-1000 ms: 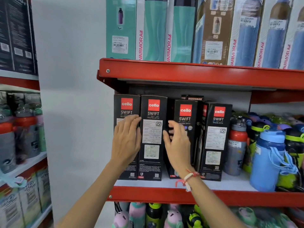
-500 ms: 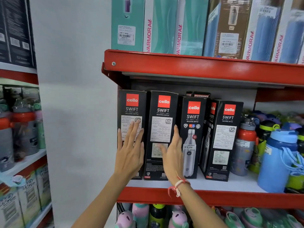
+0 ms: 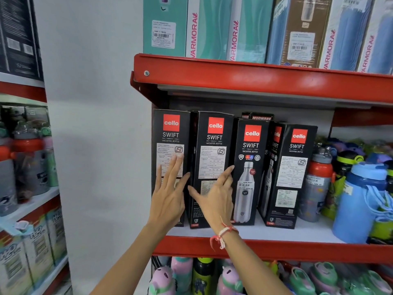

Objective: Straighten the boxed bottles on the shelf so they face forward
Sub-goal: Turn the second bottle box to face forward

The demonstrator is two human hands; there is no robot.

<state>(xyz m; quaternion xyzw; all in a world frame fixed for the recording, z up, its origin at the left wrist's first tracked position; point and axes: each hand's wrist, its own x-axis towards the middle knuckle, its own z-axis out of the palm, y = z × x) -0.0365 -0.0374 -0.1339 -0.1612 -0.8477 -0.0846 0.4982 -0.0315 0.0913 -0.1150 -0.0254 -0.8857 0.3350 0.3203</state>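
Several black Cello Swift bottle boxes stand in a row on the middle red shelf [image 3: 297, 251]. The leftmost box [image 3: 170, 133] and the second box [image 3: 214, 141] show label sides. The third box [image 3: 251, 150] shows a bottle picture on its front. The fourth box [image 3: 294, 167] stands turned at an angle. My left hand [image 3: 169, 196] lies flat with spread fingers against the leftmost box. My right hand [image 3: 214, 195], with a red-and-white thread at its wrist, rests with its fingers apart over the lower half of the second box, its fingertips reaching the third box's edge.
Loose bottles crowd the shelf's right end: an orange-capped grey bottle [image 3: 316, 184] and a blue bottle [image 3: 359, 201]. Teal and blue Varmora boxes [image 3: 212, 28] fill the shelf above. Bottles [image 3: 202, 275] line the shelf below. Another red rack [image 3: 23, 167] stands at the left.
The third box was turned to show its bottle picture. My right hand left the gap between the second and third boxes and now rests on the second box. Both hands slid lower.
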